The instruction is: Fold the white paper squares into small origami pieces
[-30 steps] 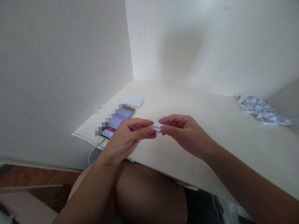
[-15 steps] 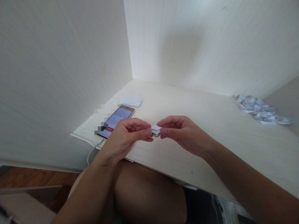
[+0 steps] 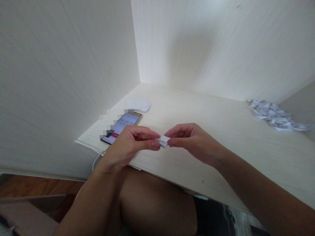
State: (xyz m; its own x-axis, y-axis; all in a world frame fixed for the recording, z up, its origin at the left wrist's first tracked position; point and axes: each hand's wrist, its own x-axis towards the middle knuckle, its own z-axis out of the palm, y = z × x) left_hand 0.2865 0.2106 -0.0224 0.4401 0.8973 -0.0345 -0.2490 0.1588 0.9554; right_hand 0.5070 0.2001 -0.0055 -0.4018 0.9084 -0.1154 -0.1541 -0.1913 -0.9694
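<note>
Between both hands, over the front part of the white desk, is a small folded piece of white paper. My left hand pinches its left end with thumb and fingers closed. My right hand pinches the right end the same way. Layers of the fold show along the paper's lower edge. The fingertips cover both of its ends.
A phone showing a timer lies left of my left hand, a cable by its lower end. Behind it sits a stack of white paper pieces. Folded white paper strips are heaped far right on the desk. Walls rise behind and left.
The folded paper has tilted slightly and its layers now show differently between the fingertips. Both hands keep their pinch in nearly the same place.
</note>
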